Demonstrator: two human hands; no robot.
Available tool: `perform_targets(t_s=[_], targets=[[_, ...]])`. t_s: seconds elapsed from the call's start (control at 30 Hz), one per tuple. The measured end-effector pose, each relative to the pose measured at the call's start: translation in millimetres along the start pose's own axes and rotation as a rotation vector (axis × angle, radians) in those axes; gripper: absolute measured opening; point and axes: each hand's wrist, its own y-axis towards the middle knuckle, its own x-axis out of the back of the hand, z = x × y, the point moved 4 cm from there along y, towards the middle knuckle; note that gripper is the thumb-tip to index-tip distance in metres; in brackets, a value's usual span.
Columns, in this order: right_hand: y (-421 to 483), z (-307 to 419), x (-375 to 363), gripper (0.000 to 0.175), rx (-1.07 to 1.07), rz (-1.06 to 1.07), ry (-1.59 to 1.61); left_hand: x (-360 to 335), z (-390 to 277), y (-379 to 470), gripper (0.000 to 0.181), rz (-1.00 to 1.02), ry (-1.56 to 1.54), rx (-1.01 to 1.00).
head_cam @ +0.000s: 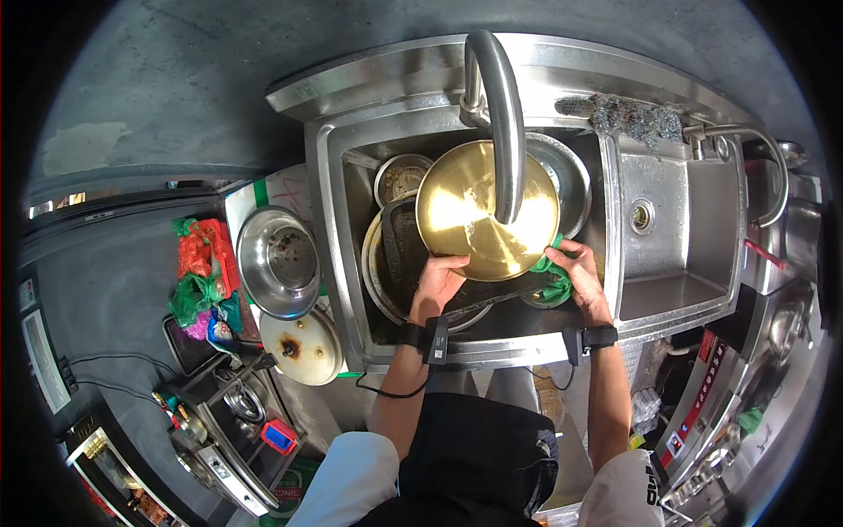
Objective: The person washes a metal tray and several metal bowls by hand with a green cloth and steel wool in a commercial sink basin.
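A round gold-coloured metal plate is held under the curved steel faucet, above the left sink basin. My left hand grips its near left edge, thumb on top. At its near right edge, my right hand holds a green cloth against the rim. Beneath the plate lie a dark rectangular tray, a steel bowl and a small soiled round pan. The faucet hides part of the plate, and whether water runs cannot be told.
The right basin has a drain and a second faucet. Steel-wool scourers lie on the back ledge. Left of the sink are a large steel bowl, a stained round lid and plastic bags.
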Motion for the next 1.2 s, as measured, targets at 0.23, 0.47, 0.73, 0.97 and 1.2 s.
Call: perform_targets(t_s=[0.23,0.47,0.73,0.97,1.2], targets=[[-13.9,13.5,-7.7,0.006,0.170,-0.035,0.125,12.0,24.8,0.9,0.038,-0.086,-0.106,0.139],[-34.8,52.8,-32.9,0.010,0.529,-0.040,-0.368,11.0,48.4,0.2,0.065,-0.166,0.195,0.197],[-68.0,54.3,-87.2,0.015,0.741,0.090,-1.269,-51.2,5.5,-4.2,0.052,0.062,0.325,0.261],[-69.4,29.5,-83.6,0.018,0.728,0.193,-1.212,0.0,16.6,-15.8,0.062,-0.070,0.313,0.049],[-38.5,47.1,-42.1,0.019,0.654,-0.180,-0.807,46.5,27.4,-31.9,0.066,-0.268,0.302,0.014]])
